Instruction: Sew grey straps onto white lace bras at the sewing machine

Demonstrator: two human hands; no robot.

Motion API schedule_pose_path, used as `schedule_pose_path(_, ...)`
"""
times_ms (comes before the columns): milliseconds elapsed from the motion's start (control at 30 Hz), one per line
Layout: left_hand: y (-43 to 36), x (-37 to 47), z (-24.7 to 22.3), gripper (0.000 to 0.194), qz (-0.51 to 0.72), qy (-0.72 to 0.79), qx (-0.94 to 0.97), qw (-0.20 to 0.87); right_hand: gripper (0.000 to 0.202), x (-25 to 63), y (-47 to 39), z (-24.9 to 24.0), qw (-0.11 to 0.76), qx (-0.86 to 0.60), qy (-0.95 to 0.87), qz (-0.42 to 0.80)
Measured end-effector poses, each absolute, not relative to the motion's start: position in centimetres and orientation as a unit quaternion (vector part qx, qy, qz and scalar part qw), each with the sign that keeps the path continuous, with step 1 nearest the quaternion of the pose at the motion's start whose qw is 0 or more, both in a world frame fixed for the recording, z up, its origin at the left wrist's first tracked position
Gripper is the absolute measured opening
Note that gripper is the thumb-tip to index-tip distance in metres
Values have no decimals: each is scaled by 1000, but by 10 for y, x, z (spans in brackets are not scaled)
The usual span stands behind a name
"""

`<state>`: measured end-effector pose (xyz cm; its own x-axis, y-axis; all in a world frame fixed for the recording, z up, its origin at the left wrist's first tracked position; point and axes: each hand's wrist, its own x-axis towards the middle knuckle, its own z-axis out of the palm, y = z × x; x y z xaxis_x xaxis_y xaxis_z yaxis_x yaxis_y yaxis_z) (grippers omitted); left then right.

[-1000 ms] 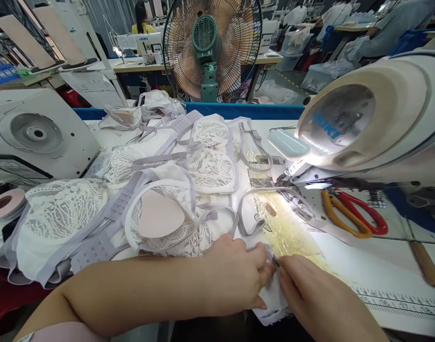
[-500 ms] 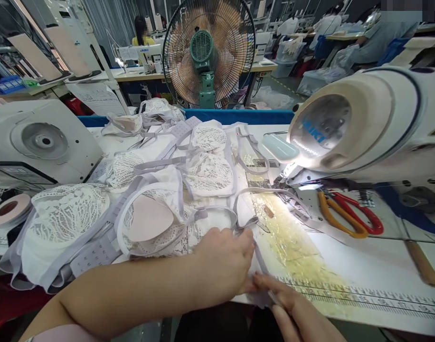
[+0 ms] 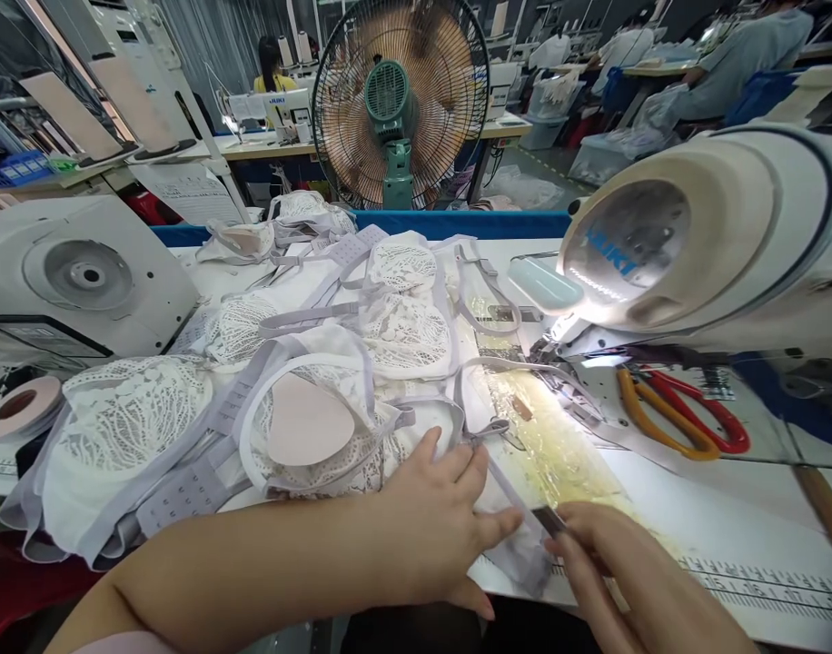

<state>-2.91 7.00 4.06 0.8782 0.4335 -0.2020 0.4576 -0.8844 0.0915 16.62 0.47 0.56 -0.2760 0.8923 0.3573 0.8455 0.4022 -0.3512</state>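
Note:
My left hand (image 3: pixel 433 518) lies with fingers spread on a white lace bra (image 3: pixel 375 409) that has pale lilac edging. Its thumb and index finger rest by the bra's lilac-edged band (image 3: pixel 521 556), which reaches the table's front edge. In my right hand (image 3: pixel 613 554) is a small tool with a dark, flat tip (image 3: pixel 548 520), pinched between thumb and fingers. Most of this tool is hidden, so its kind is unclear. The tip points toward the band, close to my left index finger. A lilac strap (image 3: pixel 525 366) runs from the bra toward the sewing machine (image 3: pixel 634 245).
More lace bras (image 3: pixel 130 409) are piled on the left. Orange-and-red-handled scissors (image 3: pixel 668 413) lie beneath the machine head, with a wooden-handled tool (image 3: pixel 823 504) at far right. A measuring tape (image 3: pixel 749 581) runs along the front edge. A fan (image 3: pixel 399 100) stands behind the table.
My left hand has gone from closed on the fabric to spread flat. My right hand has moved right, away from it, and the dark tool tip now shows. The bra has shifted slightly right.

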Motion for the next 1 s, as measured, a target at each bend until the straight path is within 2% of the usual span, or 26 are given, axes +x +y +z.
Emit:
schedule_pose_path(333, 68, -28, 32, 69, -61, 230, 969, 72, 29, 146, 31, -15, 233, -611, -756, 22)
schedule_pose_path(500, 69, -28, 35, 65, -66, 226, 969, 78, 32, 145, 34, -11, 238, -572, -784, -36)
schedule_pose_path(633, 70, -27, 38, 68, -82, 228, 967, 76, 36, 145, 35, -2, 211, -540, -812, -73)
schedule_pose_path(867, 69, -25, 36, 74, -96, 239, 963, 77, 39, 153, 25, 10, 186, -517, -832, -72)
schedule_pose_path(1000, 68, -25, 34, 74, -92, 239, 964, 73, 38, 153, 26, 10, 208, -526, -823, -60)
